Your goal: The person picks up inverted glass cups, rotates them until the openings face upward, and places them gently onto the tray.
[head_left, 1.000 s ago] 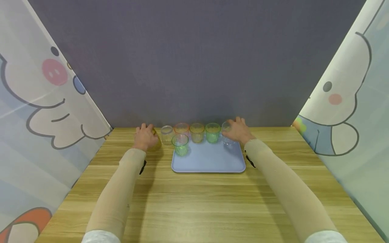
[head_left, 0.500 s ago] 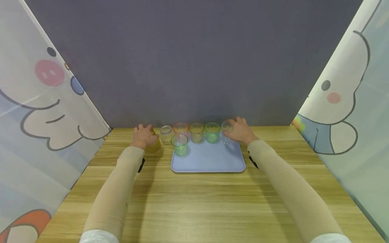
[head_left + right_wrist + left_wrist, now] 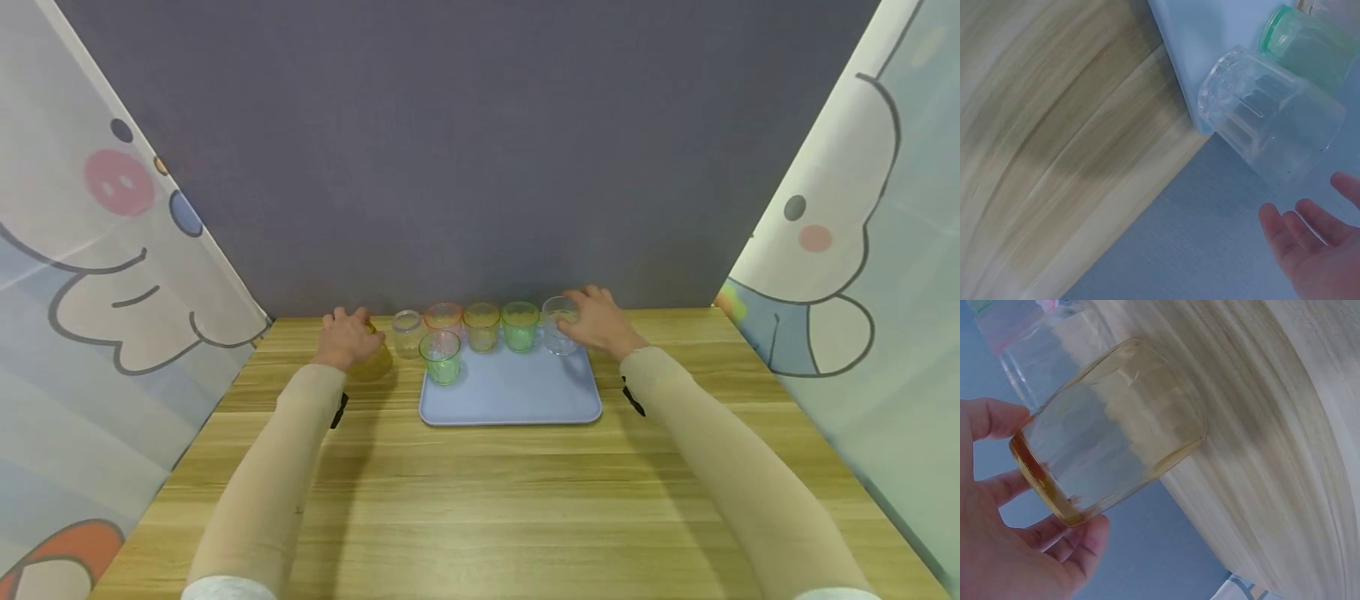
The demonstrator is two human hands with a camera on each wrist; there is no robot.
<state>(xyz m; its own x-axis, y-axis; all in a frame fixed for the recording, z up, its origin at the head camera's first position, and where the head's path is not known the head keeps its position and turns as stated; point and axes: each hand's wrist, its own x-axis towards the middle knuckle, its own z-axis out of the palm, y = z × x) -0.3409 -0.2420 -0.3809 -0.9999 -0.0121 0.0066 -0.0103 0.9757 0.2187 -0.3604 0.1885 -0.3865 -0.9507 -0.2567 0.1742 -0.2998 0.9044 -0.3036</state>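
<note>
In the head view, my left hand (image 3: 347, 337) is over an amber glass (image 3: 372, 364) that stands upside down on the table. The left wrist view has my thumb and fingers around the base of this amber glass (image 3: 1116, 419). Beside it stands an upside-down clear glass (image 3: 407, 336). At the tray's far right corner stands an upright clear glass (image 3: 1272, 119). My right hand (image 3: 1316, 244) is next to its rim, fingers spread and apart from it. Green glasses (image 3: 520, 327) (image 3: 441, 358), a pink one (image 3: 444, 318) and a yellowish one (image 3: 482, 327) stand upright on the tray.
The light blue tray (image 3: 510, 400) lies on the wooden table (image 3: 480, 517) near its back edge. A dark grey panel (image 3: 480, 150) rises behind. Cartoon-printed curtains (image 3: 112, 292) hang on both sides.
My right hand has drawn slightly right, off the clear glass, which stays on the tray. My left hand has shifted a little left, so more of the amber glass shows.
</note>
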